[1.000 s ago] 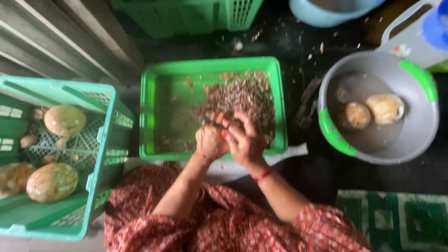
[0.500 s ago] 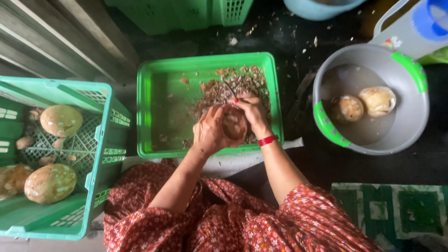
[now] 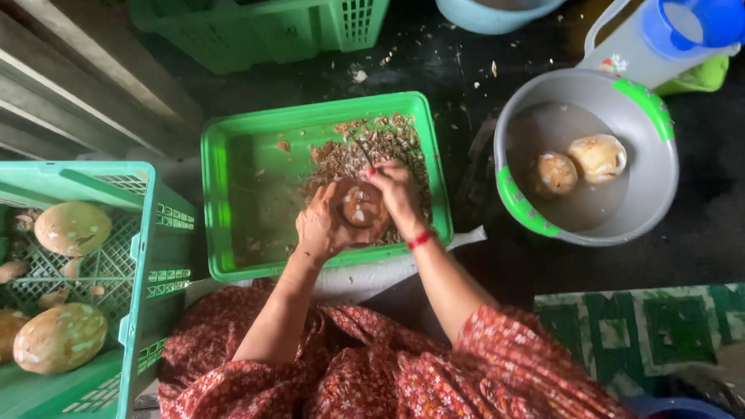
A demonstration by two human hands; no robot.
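Left hand (image 3: 326, 225) grips coconut (image 3: 362, 205), right hand (image 3: 397, 194) scrapes it over tray (image 3: 233, 194). Two peeled in basin (image 3: 660, 155); several unpeeled in crate (image 3: 147, 233).

Overhead view: left hand (image 3: 322, 226) and right hand (image 3: 397, 195) grip a round brown coconut (image 3: 362, 206) over the green tray (image 3: 240, 186), whose far right corner holds husk scraps (image 3: 372, 143).

Blue jug (image 3: 683, 31) cut by top edge; tool beneath right hand (image 3: 400, 198) hidden, perhaps blade.
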